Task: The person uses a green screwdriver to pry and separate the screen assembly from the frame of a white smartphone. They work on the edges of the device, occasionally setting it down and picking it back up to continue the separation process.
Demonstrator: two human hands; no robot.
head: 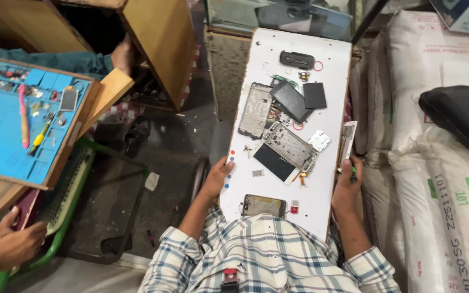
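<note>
Phone frame [347,142] sits at the right edge of the white board [278,49], upright on its side, with my right hand [346,184] closed around its lower end together with a thin dark tool. My left hand [219,174] grips the board's left edge, fingers curled over it. I judge teardown well advanced: opened chassis [255,110], black back covers [298,99] and a circuit plate [290,145] lie mid-board; one intact phone [264,205] rests near the bottom edge. Blue tray [6,146] to the left holds a pink tool and small parts; another person's hand [12,241] is below it.
</note>
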